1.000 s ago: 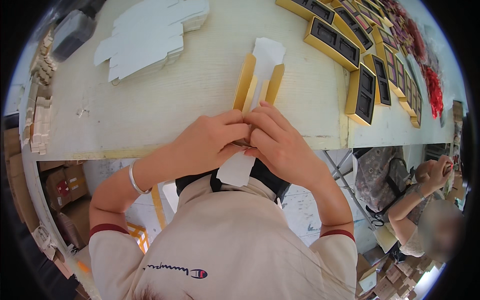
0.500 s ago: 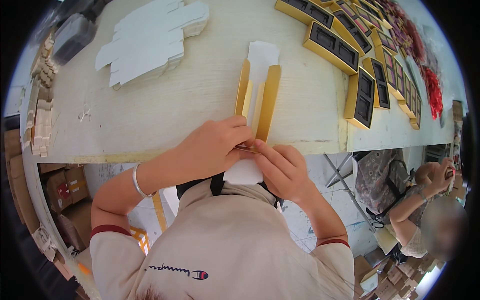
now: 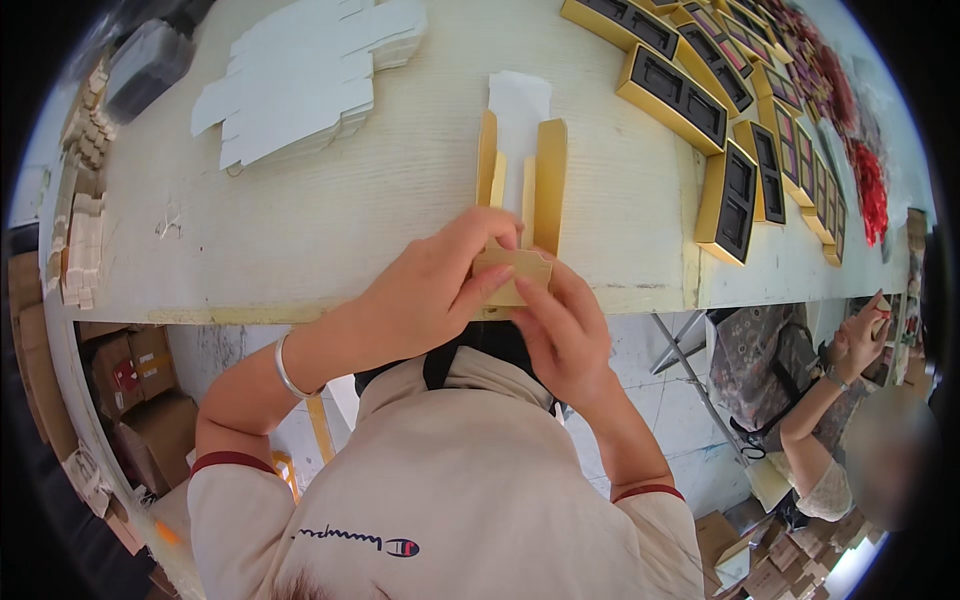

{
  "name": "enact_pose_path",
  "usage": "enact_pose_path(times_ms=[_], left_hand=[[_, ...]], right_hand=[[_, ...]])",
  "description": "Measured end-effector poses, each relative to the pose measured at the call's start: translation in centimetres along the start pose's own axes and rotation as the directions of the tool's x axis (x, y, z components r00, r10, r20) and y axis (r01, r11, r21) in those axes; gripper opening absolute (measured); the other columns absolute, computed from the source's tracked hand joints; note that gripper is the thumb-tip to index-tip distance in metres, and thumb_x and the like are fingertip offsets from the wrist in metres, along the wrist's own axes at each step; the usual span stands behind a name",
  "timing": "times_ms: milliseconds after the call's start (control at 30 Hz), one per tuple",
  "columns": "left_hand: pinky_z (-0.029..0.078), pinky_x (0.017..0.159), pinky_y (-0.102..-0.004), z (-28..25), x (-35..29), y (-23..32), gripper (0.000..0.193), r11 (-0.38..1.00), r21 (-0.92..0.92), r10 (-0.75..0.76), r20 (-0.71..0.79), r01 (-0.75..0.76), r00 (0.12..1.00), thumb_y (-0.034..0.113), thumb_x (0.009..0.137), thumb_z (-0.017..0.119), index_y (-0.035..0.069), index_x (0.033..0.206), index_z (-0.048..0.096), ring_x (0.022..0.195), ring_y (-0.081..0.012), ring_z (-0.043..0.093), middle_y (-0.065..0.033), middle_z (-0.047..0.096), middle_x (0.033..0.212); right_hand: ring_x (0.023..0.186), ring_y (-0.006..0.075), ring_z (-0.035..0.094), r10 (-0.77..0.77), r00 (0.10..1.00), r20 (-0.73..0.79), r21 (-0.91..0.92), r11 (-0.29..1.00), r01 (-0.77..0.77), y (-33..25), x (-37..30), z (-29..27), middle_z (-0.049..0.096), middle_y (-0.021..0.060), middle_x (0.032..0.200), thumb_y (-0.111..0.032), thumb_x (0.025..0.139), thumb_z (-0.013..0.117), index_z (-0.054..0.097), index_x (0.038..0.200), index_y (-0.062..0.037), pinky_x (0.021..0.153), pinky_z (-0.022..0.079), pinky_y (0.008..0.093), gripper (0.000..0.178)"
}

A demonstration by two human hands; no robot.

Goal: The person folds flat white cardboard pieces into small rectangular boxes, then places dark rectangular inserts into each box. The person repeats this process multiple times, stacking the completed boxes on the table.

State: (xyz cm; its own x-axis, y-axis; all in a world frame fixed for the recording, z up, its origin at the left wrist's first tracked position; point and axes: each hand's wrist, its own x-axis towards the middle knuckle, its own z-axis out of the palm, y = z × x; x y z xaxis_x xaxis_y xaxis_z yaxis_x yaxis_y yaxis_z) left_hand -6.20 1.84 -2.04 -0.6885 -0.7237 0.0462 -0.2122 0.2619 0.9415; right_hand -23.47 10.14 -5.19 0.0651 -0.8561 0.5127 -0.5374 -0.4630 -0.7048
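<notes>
As my eye starts at the far left, stacked pale card pieces [image 3: 84,250] line the desk [image 3: 300,240], and next comes a pile of white die-cut box blanks [image 3: 295,85], lying flat. Now to the middle: the half-folded gold carton [image 3: 551,185] sits at the desk's near edge, side walls up, white end tongue [image 3: 520,98] pointing away. The left hand [image 3: 440,275] grips its near end flap [image 3: 522,264], thumb on the face, and the right hand [image 3: 568,330] pinches the same flap from the other side! Thin card, I'd judge: light, springy, easily creased, perhaps slick on the gold, so best held by flap edges and fold lines, not squeezed mid-wall. Further right, gold boxes with black inserts [image 3: 727,205] stand in slanting rows, then a crinkly red bundle [image 3: 868,190].
</notes>
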Motion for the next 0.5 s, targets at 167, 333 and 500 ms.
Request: enact_pose_path(times_ms=[167, 333, 500], left_hand=[[0.050, 0.058, -0.0316, 0.3, -0.7, 1.0, 0.013, 0.911, 0.399, 0.120, -0.013, -0.105, 0.993, 0.003, 0.085, 0.067, 0.002, 0.096, 0.060, 0.072, -0.0222, 0.061, -0.0149, 0.056, 0.108], [0.050, 0.055, -0.0293, 1.3, -2.0, 0.5, 0.025, 0.693, 0.663, 0.375, 0.005, -0.283, 0.927, 0.006, 0.077, 0.073, -0.004, 0.097, 0.064, 0.069, -0.0210, 0.060, -0.0116, 0.059, 0.098], [0.049, 0.055, -0.0306, 1.3, -1.7, 0.4, 0.028, 0.722, 0.639, 0.327, 0.023, -0.266, 0.945, -0.004, 0.066, 0.067, -0.004, 0.094, 0.063, 0.067, -0.0236, 0.058, -0.0116, 0.060, 0.089]], right_hand=[[0.065, 0.0197, 0.050, -0.066, 0.992, 0.108, -0.292, 0.952, 0.095, -1.2, 0.1, -1.0, 0.056, 0.0149, 0.103, 0.005, 0.073, 0.071, 0.065, 0.104, 0.0044, 0.053, 0.045, 0.0271, 0.032], [0.070, 0.0194, 0.050, -0.139, 0.971, 0.193, -0.425, 0.880, 0.211, -0.7, 1.4, -1.0, 0.054, 0.0134, 0.099, 0.003, 0.064, 0.066, 0.061, 0.102, 0.0075, 0.054, 0.045, 0.0270, 0.038], [0.070, 0.0198, 0.045, -0.018, 0.947, 0.320, -0.461, 0.871, 0.172, -1.6, 1.9, -1.2, 0.049, 0.0113, 0.088, 0.004, 0.062, 0.063, 0.058, 0.094, 0.0064, 0.055, 0.042, 0.0278, 0.033]])
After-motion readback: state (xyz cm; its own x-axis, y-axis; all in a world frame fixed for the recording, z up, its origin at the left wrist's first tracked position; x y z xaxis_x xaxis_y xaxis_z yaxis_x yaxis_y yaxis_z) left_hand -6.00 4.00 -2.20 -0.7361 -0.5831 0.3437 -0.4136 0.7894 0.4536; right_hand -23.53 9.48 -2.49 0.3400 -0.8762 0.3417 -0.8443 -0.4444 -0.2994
